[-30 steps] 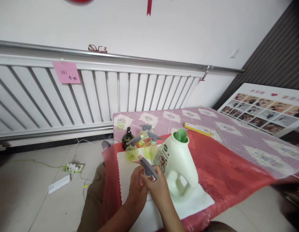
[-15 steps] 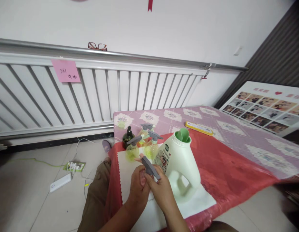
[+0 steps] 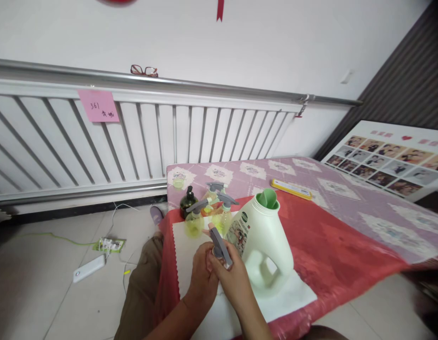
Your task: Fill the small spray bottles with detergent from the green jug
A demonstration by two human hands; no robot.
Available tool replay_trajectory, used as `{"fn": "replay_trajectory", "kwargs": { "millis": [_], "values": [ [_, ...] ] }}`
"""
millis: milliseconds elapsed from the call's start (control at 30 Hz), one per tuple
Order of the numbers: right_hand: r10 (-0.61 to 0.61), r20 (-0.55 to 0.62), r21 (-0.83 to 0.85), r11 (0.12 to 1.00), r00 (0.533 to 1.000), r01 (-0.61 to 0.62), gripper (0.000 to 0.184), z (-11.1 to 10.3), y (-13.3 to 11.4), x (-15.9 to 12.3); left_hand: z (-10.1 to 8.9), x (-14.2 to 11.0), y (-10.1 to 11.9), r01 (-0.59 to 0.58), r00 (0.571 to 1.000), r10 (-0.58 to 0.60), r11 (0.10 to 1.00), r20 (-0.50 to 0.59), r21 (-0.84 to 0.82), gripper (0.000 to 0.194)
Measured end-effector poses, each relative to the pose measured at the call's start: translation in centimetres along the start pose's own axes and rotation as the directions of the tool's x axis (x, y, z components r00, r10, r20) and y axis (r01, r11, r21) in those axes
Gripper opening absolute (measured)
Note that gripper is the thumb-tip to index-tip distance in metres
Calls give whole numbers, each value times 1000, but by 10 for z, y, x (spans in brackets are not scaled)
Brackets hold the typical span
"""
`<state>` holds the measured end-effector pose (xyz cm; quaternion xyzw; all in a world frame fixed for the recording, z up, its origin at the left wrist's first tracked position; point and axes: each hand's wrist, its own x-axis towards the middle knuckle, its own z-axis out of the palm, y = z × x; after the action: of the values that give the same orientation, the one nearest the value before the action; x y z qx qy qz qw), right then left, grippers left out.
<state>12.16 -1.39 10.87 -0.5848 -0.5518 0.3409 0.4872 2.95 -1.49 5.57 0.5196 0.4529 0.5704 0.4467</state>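
Observation:
A small spray bottle with a grey and pink trigger head (image 3: 219,243) is between my two hands, above the white cloth. My left hand (image 3: 200,270) is closed around its body, which the fingers mostly hide. At the neck, just under the trigger head, my right hand (image 3: 233,277) grips with thumb and fingers. Right beside my right hand stands a large pale green detergent jug (image 3: 270,236) with a green spout. Beyond my hands is a yellowish spray bottle (image 3: 194,226) with a grey trigger. Another clear spray bottle (image 3: 225,215) stands closer to the jug.
A dark pump bottle (image 3: 188,203) and a further spray bottle (image 3: 215,189) stand behind. The white cloth (image 3: 290,295) lies over red plastic sheeting (image 3: 332,236). A yellow box (image 3: 291,189) and small green cap (image 3: 178,182) rest on the patterned tablecloth. A radiator (image 3: 144,141) runs behind.
The trigger head has turned a little in my grip and now points more upright. Both hands stay on the bottle. The view shifts slightly; the other bottles and jug stand as before.

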Motion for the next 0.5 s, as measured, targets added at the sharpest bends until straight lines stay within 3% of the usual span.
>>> {"fn": "replay_trajectory", "kwargs": {
  "millis": [133, 267, 500],
  "values": [
    [-58, 77, -32, 998, 995, 61, 24, -8, -6, -1, 1, 0, -3, -11, 1000, 11, 1000, -17, 10, 30],
    [6, 12, -78, 997, 1000, -5, 10, -5, -9, -1, 1, 1, 0, -5, 999, 6, 1000, -34, 25, 29],
    [70, -117, -92, 992, 991, -81, 16, 8, -4, 1, 0, 1, 1, 6, 999, -6, 1000, -31, 27, 28]
  ]
}}
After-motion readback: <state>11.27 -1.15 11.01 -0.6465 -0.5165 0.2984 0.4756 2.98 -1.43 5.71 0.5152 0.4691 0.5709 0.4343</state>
